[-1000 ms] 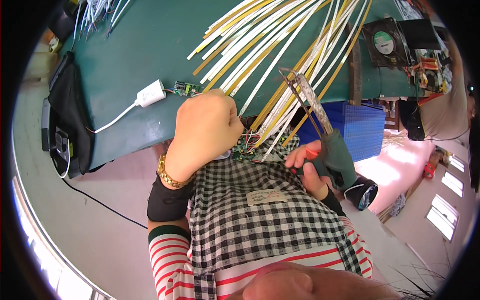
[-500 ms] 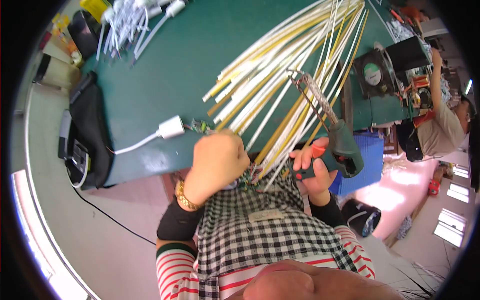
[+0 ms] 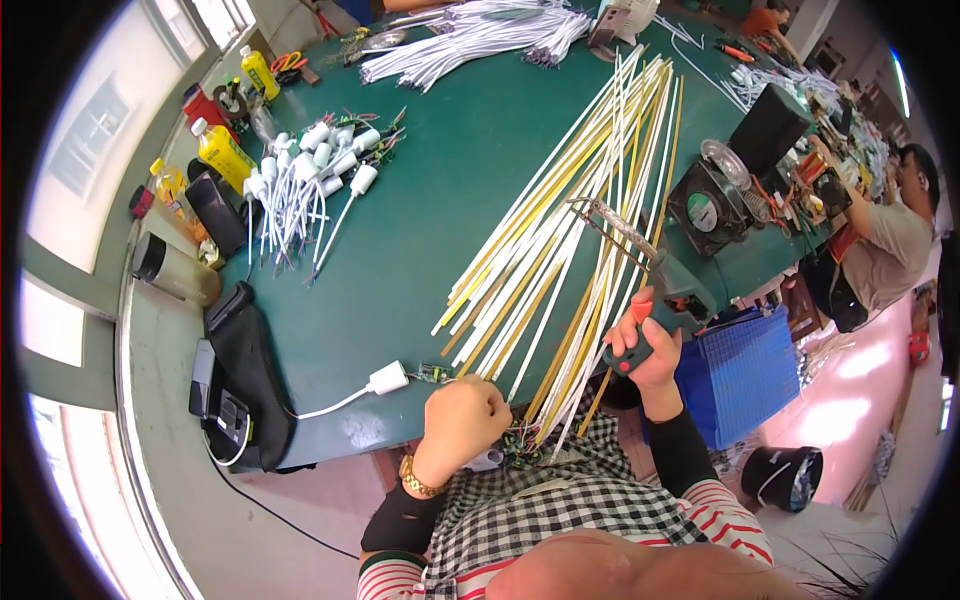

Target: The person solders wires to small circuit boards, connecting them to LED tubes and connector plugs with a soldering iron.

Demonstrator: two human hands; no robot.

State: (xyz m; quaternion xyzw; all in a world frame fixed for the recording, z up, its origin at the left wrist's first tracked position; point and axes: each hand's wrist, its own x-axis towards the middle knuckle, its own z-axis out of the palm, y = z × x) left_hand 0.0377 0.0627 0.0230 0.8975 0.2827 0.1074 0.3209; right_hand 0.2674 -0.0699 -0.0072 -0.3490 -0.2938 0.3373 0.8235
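Note:
My right hand (image 3: 655,365) is wrapped round the dark green handle of a soldering gun (image 3: 682,292). A finger is at its red trigger, and the metal tip points up and left over a fan of long white and yellow strips (image 3: 560,260). My left hand (image 3: 462,420) is closed at the table's front edge; what its fingers hold is hidden. Just beyond it lies a small green circuit board (image 3: 432,373), wired to a white cylindrical housing (image 3: 388,377) with a white cable. Small boards with coloured wires (image 3: 520,440) rest on my checked apron.
White housings with cables (image 3: 315,165) are piled at the back left, beside yellow bottles (image 3: 222,152). A black pouch (image 3: 248,380) lies at the left edge. A fan (image 3: 702,208) stands right of the strips, above a blue crate (image 3: 745,375). Another person (image 3: 880,235) works at far right.
The view has tilted up, showing more of the table's far side. My right hand still grips the soldering gun above the strips; my left hand stays closed near the circuit board.

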